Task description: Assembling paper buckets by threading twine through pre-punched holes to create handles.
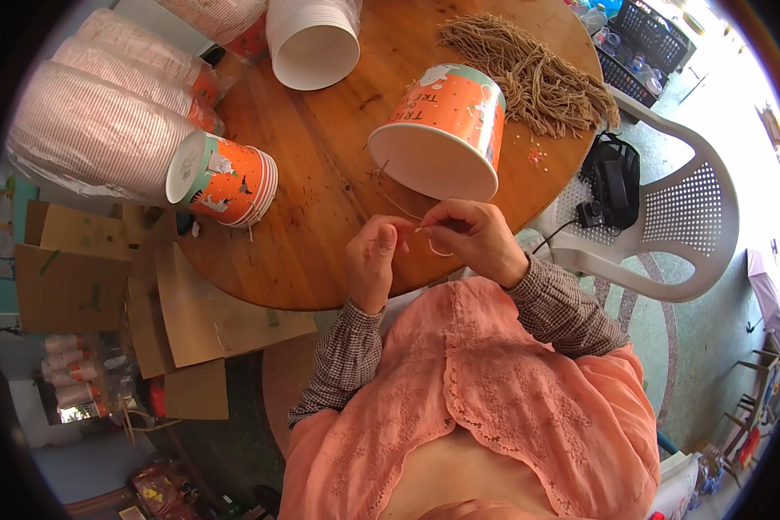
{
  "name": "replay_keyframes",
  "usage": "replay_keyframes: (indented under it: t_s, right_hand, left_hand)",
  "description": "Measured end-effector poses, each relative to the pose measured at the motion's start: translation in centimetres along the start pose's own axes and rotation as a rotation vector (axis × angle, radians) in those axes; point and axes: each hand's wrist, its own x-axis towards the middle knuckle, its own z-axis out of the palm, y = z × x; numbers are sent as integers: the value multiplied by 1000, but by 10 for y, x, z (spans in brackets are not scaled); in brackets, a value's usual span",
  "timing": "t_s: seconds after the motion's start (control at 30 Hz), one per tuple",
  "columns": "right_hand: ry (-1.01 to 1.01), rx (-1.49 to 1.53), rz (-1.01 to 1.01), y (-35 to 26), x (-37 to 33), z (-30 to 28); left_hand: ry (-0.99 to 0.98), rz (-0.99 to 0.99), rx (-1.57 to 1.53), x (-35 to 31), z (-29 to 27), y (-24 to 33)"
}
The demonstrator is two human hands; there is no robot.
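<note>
A large orange paper bucket (453,113) with a green rim band and white interior lies tilted on the table, its wide mouth toward me. A thin tan cord (400,206) runs from the bucket's rim to my hands. My right hand (477,236) pinches this cord near its end, and a small loop hangs below the fingers. Close beside it, my left hand (374,262) has its fingers curled, fingertips near the cord's end; what they grip is partly hidden. Beyond the bucket lies a heap of similar tan cords (537,78).
Stacked orange buckets (234,184) and plastic-wrapped stacks (104,130) fill the left side. White nested buckets (318,54) lie at the back of the round wooden table (321,217). Cardboard boxes (199,303) stand below left. A white plastic chair (689,191) holding a black bag (614,178) is at right.
</note>
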Motion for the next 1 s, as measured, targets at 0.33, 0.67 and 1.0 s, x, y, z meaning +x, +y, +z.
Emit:
replay_keyframes:
  t_s: [0.33,0.67,1.0]
  right_hand:
    - [51,-196,-162,-5,-5,1]
    - [137,-247,-177,-17,-12,-2]
    - [59,306,83,-16,-20,-25]
  left_hand:
    - [-41,222,481,3,20,7]
    - [-69,288,433,4,27,24]
    - [-103,343,368,11,49,31]
